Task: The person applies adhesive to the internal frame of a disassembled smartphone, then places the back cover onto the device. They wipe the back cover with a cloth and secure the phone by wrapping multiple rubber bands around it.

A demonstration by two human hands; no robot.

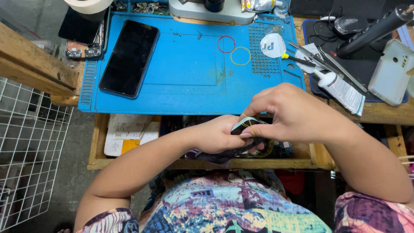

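Just below the blue silicone work mat (185, 64), your left hand (217, 137) cups a small dark phone-like device (250, 129), grip closed around it. Your right hand (288, 113) pinches a thin yellow rubber band (246, 121) stretched over it. The open wooden drawer (100, 142) beneath holds papers.

Both hands, left hand (215, 138) and right hand (286, 114), grip a small phone (250, 129) wrapped in a yellow rubber band (246, 122), just below the blue mat (185, 69).
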